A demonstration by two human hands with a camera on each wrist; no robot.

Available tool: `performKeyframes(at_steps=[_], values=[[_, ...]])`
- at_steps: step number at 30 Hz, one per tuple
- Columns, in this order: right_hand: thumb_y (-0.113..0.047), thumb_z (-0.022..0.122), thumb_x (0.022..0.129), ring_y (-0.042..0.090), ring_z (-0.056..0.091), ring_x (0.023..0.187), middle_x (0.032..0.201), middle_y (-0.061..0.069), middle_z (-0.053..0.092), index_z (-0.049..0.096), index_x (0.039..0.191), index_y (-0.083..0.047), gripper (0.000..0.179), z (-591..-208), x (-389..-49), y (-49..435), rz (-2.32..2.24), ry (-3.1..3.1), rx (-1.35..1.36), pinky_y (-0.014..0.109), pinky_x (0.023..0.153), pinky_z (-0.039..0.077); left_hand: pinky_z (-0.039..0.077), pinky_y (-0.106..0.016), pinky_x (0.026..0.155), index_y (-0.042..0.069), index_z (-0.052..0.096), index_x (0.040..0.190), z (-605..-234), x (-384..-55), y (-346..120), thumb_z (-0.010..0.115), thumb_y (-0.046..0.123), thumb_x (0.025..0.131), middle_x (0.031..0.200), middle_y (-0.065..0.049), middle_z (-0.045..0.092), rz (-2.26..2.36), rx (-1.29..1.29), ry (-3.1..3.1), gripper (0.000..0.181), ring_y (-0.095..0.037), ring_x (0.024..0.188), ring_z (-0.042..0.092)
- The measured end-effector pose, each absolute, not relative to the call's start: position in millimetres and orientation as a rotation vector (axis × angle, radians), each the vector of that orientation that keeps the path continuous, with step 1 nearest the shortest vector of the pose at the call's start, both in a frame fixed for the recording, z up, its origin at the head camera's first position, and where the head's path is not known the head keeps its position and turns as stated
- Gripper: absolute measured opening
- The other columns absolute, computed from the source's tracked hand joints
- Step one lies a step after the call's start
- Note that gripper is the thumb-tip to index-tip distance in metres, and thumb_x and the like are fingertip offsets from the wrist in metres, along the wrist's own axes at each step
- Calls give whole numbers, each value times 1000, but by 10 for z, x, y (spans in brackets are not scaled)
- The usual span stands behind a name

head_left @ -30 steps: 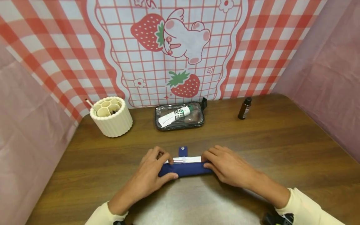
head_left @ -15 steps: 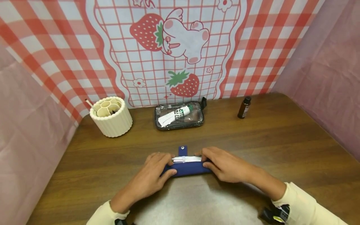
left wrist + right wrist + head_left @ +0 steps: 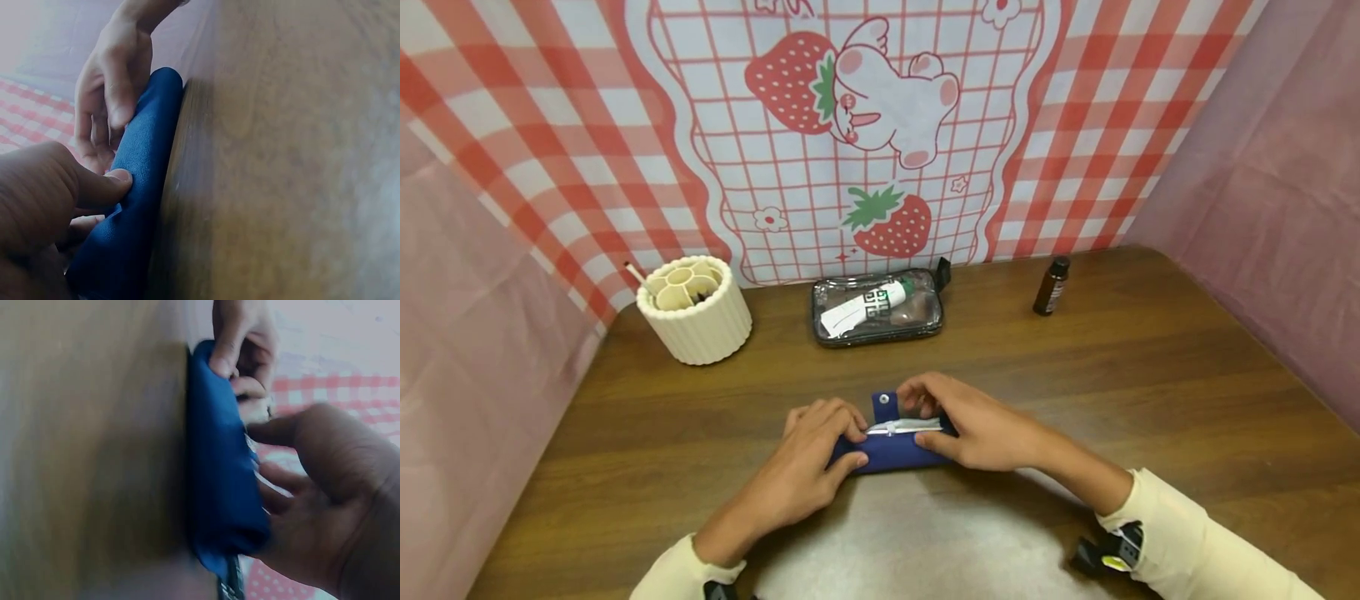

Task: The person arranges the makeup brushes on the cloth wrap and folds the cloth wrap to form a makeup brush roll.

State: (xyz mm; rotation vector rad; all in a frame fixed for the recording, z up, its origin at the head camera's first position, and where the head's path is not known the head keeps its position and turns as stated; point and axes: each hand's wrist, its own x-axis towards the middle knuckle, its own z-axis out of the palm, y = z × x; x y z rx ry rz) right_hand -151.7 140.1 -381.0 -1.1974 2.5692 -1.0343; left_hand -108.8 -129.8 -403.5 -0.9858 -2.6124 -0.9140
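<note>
A rolled navy-blue fabric case [image 3: 895,454] lies near the middle of the table, with a white strip [image 3: 910,427] along its top. From its far side sticks out a short blue tab with a metal snap [image 3: 884,405]. My left hand [image 3: 812,446] grips the left end, thumb [image 3: 119,177] on the near face and fingers over the top. The thumb of my right hand [image 3: 981,425] rests on the right part of the roll; its loosely bent fingers reach beside the tab. In the right wrist view the end of the blue roll [image 3: 219,456] shows its layers.
Behind the roll lies a clear zip pouch [image 3: 880,308] with a white tube inside. A cream ribbed holder [image 3: 700,325] with compartments stands at the back left. A small dark bottle [image 3: 1051,287] stands at the back right. Checked cloth [image 3: 880,125] hangs behind the table.
My right hand has lifted its fingers off the roll's right end and moved left to the snap tab. My left hand keeps its grip with little movement.
</note>
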Motion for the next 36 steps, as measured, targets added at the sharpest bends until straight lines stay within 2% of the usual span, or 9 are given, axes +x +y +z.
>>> performKeyframes(at_steps=[3, 8, 11, 18, 20, 27, 36], values=[[-18, 68, 97, 10, 63, 97, 119, -1, 62, 50, 137, -11, 43, -3846, -1524, 1307, -1168, 2583, -1125, 30, 84, 55, 34, -41, 93, 17, 59, 96, -4028, -1084, -1290, 79, 14, 87, 110, 5, 62, -909, -1000, -2616, 23, -11, 105, 52], [-19, 65, 99, 5, 62, 93, 109, -11, 65, 66, 114, -21, 15, -3887, -1521, 1196, -1255, 2672, -1138, 29, 79, 55, 34, -40, 93, 17, 59, 99, -4025, -1080, -1280, 78, 16, 88, 110, 7, 61, -899, -1007, -2632, 21, -10, 104, 52], [-17, 68, 98, 3, 62, 90, 102, -13, 67, 69, 104, -23, 9, -3911, -1518, 1169, -1263, 2702, -1205, 28, 76, 56, 34, -39, 91, 17, 60, 100, -4027, -1083, -1276, 78, 15, 88, 109, 6, 61, -889, -1011, -2620, 22, -10, 103, 52], [-15, 70, 94, 6, 62, 104, 111, -10, 66, 67, 94, -21, 6, -3948, -1522, 1174, -1119, 2755, -1356, 32, 91, 53, 34, -40, 89, 15, 59, 99, -4047, -1089, -1275, 79, 15, 86, 107, 4, 62, -879, -1012, -2594, 23, -10, 100, 53], [-15, 70, 93, 7, 61, 105, 113, -10, 65, 66, 90, -21, 8, -3952, -1526, 1176, -1089, 2757, -1372, 32, 91, 53, 34, -40, 89, 16, 59, 99, -4052, -1090, -1277, 79, 15, 87, 107, 5, 61, -874, -1005, -2604, 23, -10, 100, 53], [-12, 71, 92, 6, 61, 100, 112, -8, 64, 68, 94, -18, 7, -3986, -1527, 1168, -1091, 2771, -1454, 28, 84, 55, 34, -40, 89, 18, 59, 100, -4045, -1089, -1282, 77, 18, 89, 107, 7, 60, -850, -992, -2632, 21, -10, 98, 51], [-12, 72, 92, 4, 60, 98, 107, -10, 63, 69, 96, -18, 8, -3999, -1519, 1129, -1090, 2796, -1478, 27, 82, 54, 34, -40, 90, 19, 59, 102, -4034, -1074, -1292, 76, 19, 90, 107, 10, 57, -796, -988, -2662, 20, -10, 98, 50]])
